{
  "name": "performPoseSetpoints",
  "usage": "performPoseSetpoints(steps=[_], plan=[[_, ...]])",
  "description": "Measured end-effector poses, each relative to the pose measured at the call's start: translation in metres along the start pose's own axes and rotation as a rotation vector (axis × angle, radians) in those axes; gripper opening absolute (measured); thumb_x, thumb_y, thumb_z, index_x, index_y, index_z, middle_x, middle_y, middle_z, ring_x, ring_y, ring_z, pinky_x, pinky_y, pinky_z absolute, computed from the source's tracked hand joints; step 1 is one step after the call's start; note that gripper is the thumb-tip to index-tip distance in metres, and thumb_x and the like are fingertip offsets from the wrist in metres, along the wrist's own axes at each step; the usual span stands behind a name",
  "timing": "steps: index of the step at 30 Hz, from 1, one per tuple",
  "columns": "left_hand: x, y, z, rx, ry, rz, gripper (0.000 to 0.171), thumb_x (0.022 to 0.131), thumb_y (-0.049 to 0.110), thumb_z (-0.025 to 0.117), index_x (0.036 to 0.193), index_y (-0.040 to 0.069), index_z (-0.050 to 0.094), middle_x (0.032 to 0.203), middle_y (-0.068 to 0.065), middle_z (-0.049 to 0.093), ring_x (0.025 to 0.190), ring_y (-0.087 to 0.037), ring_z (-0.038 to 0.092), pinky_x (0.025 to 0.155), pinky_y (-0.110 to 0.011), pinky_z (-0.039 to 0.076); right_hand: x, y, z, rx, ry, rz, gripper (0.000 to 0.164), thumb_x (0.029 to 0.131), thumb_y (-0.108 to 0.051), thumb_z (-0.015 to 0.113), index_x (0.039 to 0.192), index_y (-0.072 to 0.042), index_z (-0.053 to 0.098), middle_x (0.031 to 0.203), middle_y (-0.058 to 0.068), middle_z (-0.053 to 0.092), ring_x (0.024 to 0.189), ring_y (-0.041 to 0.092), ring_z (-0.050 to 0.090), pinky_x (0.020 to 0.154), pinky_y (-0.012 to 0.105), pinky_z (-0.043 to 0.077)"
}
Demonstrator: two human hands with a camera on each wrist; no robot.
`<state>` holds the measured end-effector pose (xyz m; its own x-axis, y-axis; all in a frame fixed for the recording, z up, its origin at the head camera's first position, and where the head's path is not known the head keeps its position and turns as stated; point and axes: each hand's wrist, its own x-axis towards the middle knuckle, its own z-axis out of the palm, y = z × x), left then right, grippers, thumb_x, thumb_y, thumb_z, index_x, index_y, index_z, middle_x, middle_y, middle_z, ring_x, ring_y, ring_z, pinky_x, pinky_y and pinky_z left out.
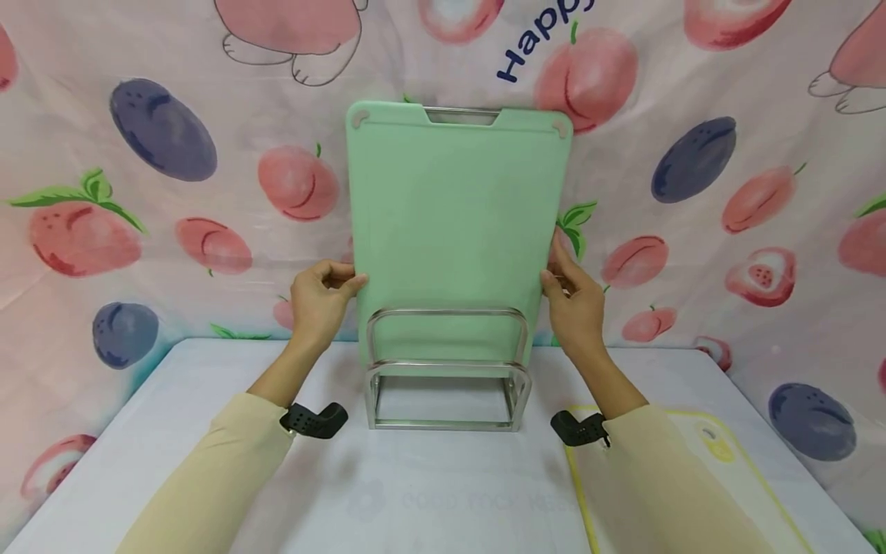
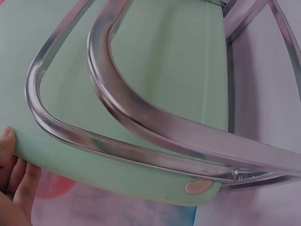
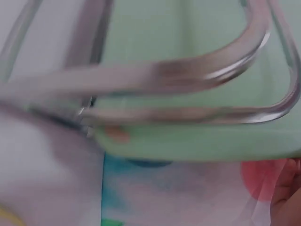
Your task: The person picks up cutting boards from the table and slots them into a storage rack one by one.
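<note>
A pale green cutting board (image 1: 457, 215) stands upright in a metal rack (image 1: 446, 312), behind its front hoops. My left hand (image 1: 320, 304) pinches the board's left edge, thumb on the front face and fingers curled behind. On the opposite edge, my right hand (image 1: 580, 308) grips at about the same height, its thumb at the front. In the left wrist view the board's lower corner with a pinkish pad (image 2: 198, 186) reaches down by the rack's base. The right wrist view is blurred, with part of the right hand (image 3: 286, 205) at the board's edge.
A white board with a yellow rim (image 1: 754, 477) lies flat on the white table (image 1: 429, 477) at the right, partly under my right sleeve. Behind the table hangs a fruit-printed cloth (image 1: 277, 115). Black straps with camera mounts (image 1: 314, 421) sit on both wrists.
</note>
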<state>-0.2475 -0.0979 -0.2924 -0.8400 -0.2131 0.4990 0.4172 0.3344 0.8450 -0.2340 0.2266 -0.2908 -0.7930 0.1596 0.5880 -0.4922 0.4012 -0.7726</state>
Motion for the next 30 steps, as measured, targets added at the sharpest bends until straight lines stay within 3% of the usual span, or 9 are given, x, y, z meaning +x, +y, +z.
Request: performPoseSetpoints(steps=[5,11,19,21,25,30], plan=[[-0.001,-0.001,-0.003,-0.025,-0.006,-0.01,0.025,0.075,0.021,0.072,0.09,0.001,0.066,0.079,-0.011,0.062,0.068,-0.016,0.057,0.058,-0.023,0.048,-0.004,0.001,-0.004,-0.122,-0.03,-0.015,0.048,0.087,-0.024,0.057,0.129,-0.04,0.04,0.106,-0.002,0.056,0.093,0.012,0.055,0.074,0.028,0.046],[-0.006,-0.003,-0.009,-0.03,-0.019,0.043,0.022,0.077,0.012,0.07,0.096,0.002,0.065,0.085,-0.011,0.063,0.072,-0.018,0.057,0.062,-0.022,0.05,-0.01,-0.008,-0.009,-0.176,-0.123,-0.049,0.054,0.089,-0.022,0.056,0.135,-0.038,0.033,0.119,0.001,0.048,0.096,0.015,0.053,0.078,0.036,0.045],[-0.03,-0.004,-0.026,0.106,-0.093,0.087,0.023,0.08,0.014,0.066,0.102,0.005,0.063,0.091,-0.005,0.063,0.079,-0.015,0.057,0.07,-0.025,0.047,-0.036,-0.018,-0.024,-0.193,-0.245,-0.033,0.053,0.09,-0.021,0.053,0.138,-0.03,0.031,0.123,0.009,0.046,0.102,0.023,0.051,0.084,0.044,0.042],[-0.038,-0.004,-0.031,0.138,-0.126,0.082,0.022,0.081,0.013,0.066,0.101,0.006,0.063,0.09,-0.004,0.063,0.079,-0.015,0.057,0.072,-0.028,0.047,-0.047,-0.026,-0.03,-0.205,-0.258,-0.031,0.05,0.09,-0.019,0.053,0.137,-0.026,0.035,0.12,0.008,0.048,0.101,0.024,0.052,0.083,0.042,0.043],[-0.054,-0.005,-0.041,0.189,-0.194,0.04,0.021,0.082,0.016,0.065,0.101,0.009,0.063,0.091,-0.002,0.063,0.081,-0.014,0.057,0.071,-0.03,0.048,-0.065,-0.038,-0.041,-0.229,-0.267,-0.049,0.042,0.089,-0.014,0.055,0.131,-0.017,0.046,0.116,0.0,0.051,0.096,0.018,0.055,0.077,0.026,0.046],[-0.071,-0.007,-0.058,0.217,-0.222,-0.003,0.025,0.083,0.025,0.064,0.103,0.011,0.062,0.094,-0.001,0.063,0.083,-0.013,0.057,0.07,-0.024,0.048,-0.075,-0.025,-0.054,-0.236,-0.304,-0.117,0.041,0.088,-0.012,0.057,0.128,-0.02,0.049,0.118,-0.006,0.051,0.096,0.01,0.054,0.077,0.015,0.043]])
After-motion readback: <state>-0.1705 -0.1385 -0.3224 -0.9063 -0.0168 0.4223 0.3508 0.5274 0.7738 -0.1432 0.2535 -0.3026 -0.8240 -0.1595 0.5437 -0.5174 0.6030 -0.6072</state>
